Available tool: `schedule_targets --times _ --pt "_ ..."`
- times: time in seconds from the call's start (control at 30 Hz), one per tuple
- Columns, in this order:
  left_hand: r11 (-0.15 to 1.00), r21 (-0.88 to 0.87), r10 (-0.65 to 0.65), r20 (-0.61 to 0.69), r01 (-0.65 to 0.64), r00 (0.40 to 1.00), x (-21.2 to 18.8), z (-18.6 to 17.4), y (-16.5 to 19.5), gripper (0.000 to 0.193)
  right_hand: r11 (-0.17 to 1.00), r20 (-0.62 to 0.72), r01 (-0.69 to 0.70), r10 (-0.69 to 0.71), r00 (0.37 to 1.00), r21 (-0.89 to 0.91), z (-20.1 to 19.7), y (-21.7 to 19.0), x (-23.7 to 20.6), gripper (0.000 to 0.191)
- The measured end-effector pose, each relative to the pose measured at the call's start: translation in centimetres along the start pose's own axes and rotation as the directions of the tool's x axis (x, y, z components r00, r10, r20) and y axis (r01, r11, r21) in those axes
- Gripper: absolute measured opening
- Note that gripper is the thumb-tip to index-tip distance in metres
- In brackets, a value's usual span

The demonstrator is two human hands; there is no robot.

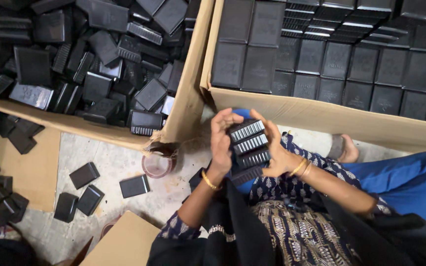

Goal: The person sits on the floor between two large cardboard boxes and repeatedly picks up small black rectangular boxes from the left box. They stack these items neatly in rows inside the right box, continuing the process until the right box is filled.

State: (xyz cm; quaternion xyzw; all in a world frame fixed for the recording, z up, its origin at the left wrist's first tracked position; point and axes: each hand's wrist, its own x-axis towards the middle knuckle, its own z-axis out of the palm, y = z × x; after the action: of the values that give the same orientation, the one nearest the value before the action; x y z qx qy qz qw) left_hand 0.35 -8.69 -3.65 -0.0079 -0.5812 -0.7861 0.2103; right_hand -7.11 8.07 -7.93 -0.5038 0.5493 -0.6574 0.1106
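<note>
Left hand (pixel 221 140) and right hand (pixel 276 150) clasp a stack of black ribbed caps (pixel 247 148) from both sides; stack's lower end hidden behind dark cloth (pixel 237 216).

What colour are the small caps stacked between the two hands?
Black, with pale ribbed edges; the stack of caps shows best in the head view.

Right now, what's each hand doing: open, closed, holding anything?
Left hand: closed on the left side of a stack of black ribbed caps.
Right hand: closed on the right side of the same stack.
</note>
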Motion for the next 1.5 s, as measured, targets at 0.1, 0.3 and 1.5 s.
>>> schedule_targets --times 0.1,0.3,1.5 --pt "0.996 0.086 0.021 -0.038 -0.018 0.999 0.2 0.6 0.3 0.078 0.988 -0.006 0.045 -0.046 0.999 -0.146 0.3 0.8 -0.2 0.137" --pt "0.685 0.675 0.225 0.164 -0.276 0.960 4.6 -4.8 7.2 0.048 0.952 -0.038 0.103 -0.119 0.992 -0.288 0.6 0.8 -0.7 0.125" --pt "0.248 0.850 0.368 0.361 -0.465 0.857 9.3 -5.4 11.3 0.039 0.967 -0.004 0.107 -0.111 0.994 -0.232 -1.1 0.2 -2.3 0.127"
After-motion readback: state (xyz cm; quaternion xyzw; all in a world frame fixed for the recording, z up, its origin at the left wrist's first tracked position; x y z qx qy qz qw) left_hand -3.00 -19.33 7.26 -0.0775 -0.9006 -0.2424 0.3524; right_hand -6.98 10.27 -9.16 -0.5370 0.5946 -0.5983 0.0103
